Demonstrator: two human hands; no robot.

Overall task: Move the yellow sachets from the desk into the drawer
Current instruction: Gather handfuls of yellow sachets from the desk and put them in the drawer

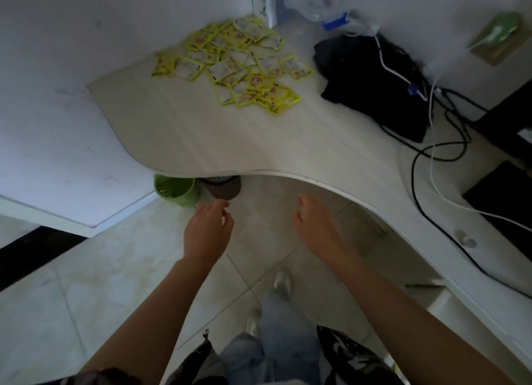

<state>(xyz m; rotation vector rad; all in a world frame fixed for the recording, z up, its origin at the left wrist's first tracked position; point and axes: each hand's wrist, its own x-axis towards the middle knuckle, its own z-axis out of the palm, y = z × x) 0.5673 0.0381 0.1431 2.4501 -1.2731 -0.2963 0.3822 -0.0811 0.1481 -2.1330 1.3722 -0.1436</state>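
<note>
Your pale curved wooden desk [218, 143] carries the whole job: the heap of small yellow foil sachets [236, 65] lies at its far corner near the wall, seemingly untouched. No drawer is in view, so you have everything left to move. Your left hand [208, 229] and right hand [315, 226] hover above the floor, fingers loose, holding nothing.

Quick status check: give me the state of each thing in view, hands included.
yellow sachets: loose pile on the desk, untouched
desk: no drawer visible
left hand: empty, fingers loosely curled, above the floor
right hand: empty, fingers relaxed, short of the desk edge
green basket: upright on the floor, partly under the desk
</note>
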